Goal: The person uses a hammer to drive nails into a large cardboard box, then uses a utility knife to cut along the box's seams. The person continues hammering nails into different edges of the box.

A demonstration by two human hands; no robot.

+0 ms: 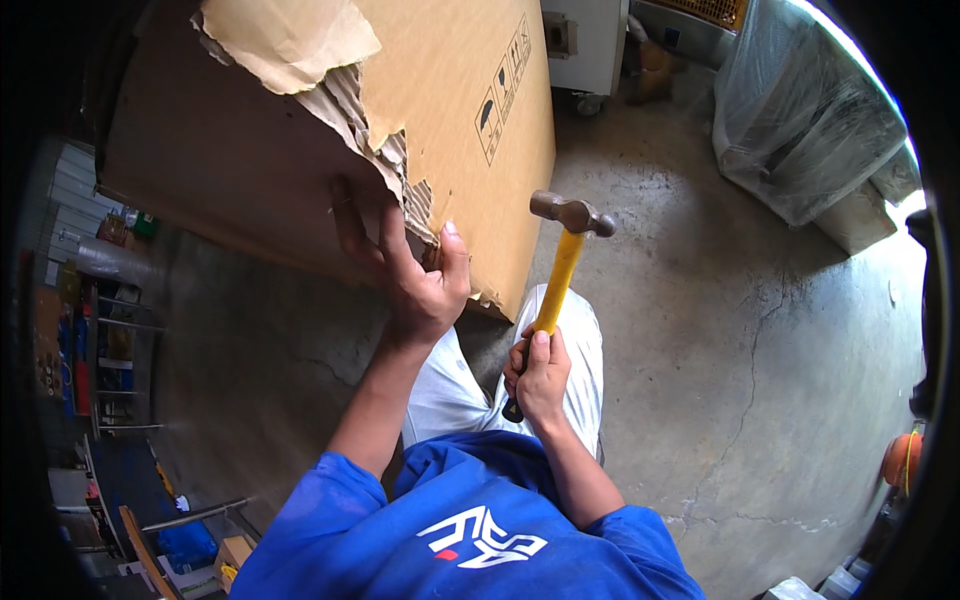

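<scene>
A large brown cardboard box (460,110) stands tilted before me, its near edge ripped into ragged flaps with the corrugated layer showing. My left hand (425,290) straddles the lower part of this torn edge, thumb on the lit face and fingers against the shadowed side; some fingertips are hard to see in the dark. In my right hand (540,378) is a ball-peen hammer (562,270), gripped around its black lower handle. Its yellow shaft points up and its metal head is raised just right of the box, apart from it.
A plastic-wrapped bulky item (810,120) stands at the far right, and a white cabinet on casters (588,50) behind the box. Metal shelving (125,360) with assorted goods lines the left. An orange round object (900,460) sits at the right edge. The concrete floor (690,330) is cracked.
</scene>
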